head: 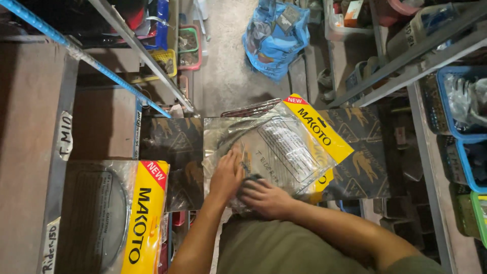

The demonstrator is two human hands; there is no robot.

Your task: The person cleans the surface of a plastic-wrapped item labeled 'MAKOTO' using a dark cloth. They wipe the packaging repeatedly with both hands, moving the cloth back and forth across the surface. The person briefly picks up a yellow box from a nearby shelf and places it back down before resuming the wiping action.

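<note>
Both hands on the clear plastic packet [276,149] lying flat on the dark printed board [365,152]: left hand [227,175] spread flat on its near-left part, right hand [266,198] curled at the near edge, grip unclear. Packet's long axis runs up-right away from the fingers, yellow header strip [319,129] at the far end. Second similar packet [114,218] sits well left; shelf rails [406,61] and blue bins [459,101] crowd the right.

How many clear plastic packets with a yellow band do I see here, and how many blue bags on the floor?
Clear packets with a yellow band: 2 (one under both hands, one at lower left)
Blue bags on the floor: 1
Total: 3
</note>
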